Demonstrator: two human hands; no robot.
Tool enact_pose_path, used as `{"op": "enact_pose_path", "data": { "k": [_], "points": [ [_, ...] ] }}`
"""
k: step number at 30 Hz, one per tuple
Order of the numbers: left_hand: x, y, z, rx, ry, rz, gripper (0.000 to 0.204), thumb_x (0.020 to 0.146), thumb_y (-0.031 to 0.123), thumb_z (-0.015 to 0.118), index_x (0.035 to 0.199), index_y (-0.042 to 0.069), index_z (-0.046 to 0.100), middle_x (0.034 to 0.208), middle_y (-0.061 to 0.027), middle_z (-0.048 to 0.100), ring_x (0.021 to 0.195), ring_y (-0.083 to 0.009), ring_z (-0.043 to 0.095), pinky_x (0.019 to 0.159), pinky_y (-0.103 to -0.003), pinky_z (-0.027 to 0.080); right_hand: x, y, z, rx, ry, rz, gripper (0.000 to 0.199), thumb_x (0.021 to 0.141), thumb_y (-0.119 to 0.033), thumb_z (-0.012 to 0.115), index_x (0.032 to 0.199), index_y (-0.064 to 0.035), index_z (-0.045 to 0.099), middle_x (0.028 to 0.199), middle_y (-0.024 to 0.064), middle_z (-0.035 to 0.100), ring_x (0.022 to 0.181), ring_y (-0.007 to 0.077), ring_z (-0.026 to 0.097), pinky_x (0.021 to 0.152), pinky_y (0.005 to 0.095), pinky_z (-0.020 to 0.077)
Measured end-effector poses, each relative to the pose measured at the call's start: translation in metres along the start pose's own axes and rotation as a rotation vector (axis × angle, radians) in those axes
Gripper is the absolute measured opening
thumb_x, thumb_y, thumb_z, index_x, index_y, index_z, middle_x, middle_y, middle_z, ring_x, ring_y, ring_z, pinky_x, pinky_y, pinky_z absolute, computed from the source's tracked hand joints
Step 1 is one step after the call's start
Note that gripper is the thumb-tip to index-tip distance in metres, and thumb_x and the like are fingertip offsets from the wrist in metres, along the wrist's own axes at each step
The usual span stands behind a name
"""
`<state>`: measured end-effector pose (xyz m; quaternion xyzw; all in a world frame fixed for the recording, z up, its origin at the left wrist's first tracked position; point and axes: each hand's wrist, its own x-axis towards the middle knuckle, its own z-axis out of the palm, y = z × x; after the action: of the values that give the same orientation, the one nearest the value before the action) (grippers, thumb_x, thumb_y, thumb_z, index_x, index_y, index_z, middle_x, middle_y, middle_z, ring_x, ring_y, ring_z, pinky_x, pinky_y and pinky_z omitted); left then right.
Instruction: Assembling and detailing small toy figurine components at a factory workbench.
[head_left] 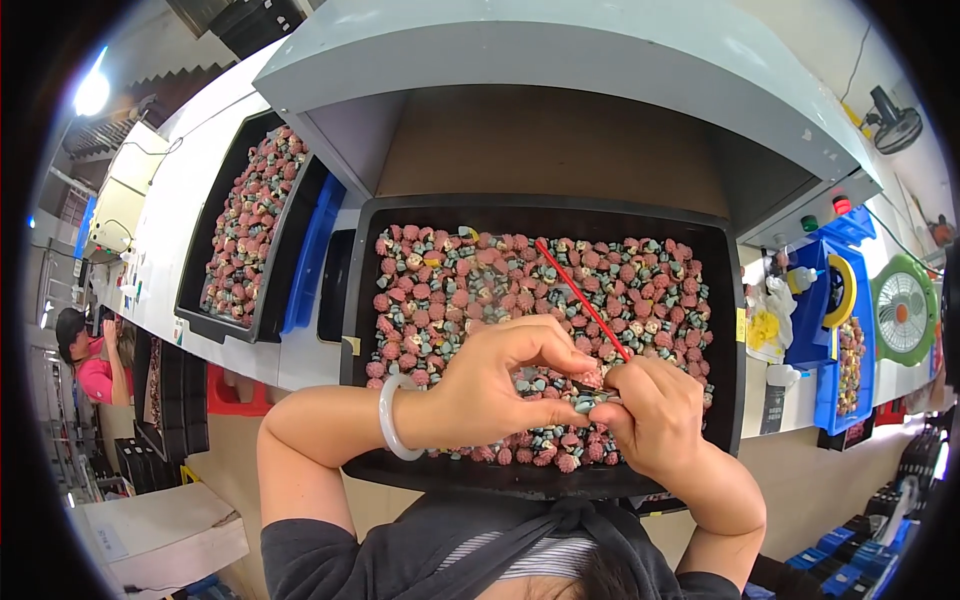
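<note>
A black tray in front of me holds several small pink and pale blue moulded pieces. Over its near part, my left hand pinches one small piece between thumb and fingers; a pale bangle sits on that wrist. My right hand meets it and grips a thin red-handled brush, whose handle slants up and left over the tray. The brush tip and most of the held piece are hidden by my fingers.
A second black tray of similar pieces lies to the left beside a blue bin. A grey hood overhangs the bench. Blue bins, bottles and a green fan stand at right. Another person sits far left.
</note>
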<state>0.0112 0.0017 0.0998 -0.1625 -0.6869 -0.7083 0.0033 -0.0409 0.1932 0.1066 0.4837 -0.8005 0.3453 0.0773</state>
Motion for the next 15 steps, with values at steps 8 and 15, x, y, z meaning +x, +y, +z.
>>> {"op": "enact_pose_path", "data": {
  "k": [8,15],
  "points": [
    [-0.0027,0.0012,0.0012,0.057,0.031,0.068,0.033,0.064,-0.001,0.076,0.092,-0.002,0.059,0.087,-0.0101,0.058,0.083,-0.0169,0.059,0.076,-0.028,0.049,0.0012,-0.0026,-0.0010,-0.110,-0.016,-0.037,0.032,0.075,-0.036,0.062,0.069,-0.0074,0.048,0.058,0.0054,0.044,0.048,0.0217,0.047,0.041,0.0322,0.0357],
    [-0.0020,0.0049,0.0005,0.114,0.052,0.086,0.031,0.063,0.001,0.077,0.089,-0.001,0.060,0.086,-0.0107,0.060,0.081,-0.0171,0.059,0.073,-0.027,0.048,0.0013,-0.0071,-0.0016,-0.120,-0.017,-0.002,0.041,0.085,-0.042,0.048,0.072,-0.0027,0.051,0.057,0.0071,0.042,0.048,0.0249,0.044,0.043,0.0345,0.0326]
  ]
}}
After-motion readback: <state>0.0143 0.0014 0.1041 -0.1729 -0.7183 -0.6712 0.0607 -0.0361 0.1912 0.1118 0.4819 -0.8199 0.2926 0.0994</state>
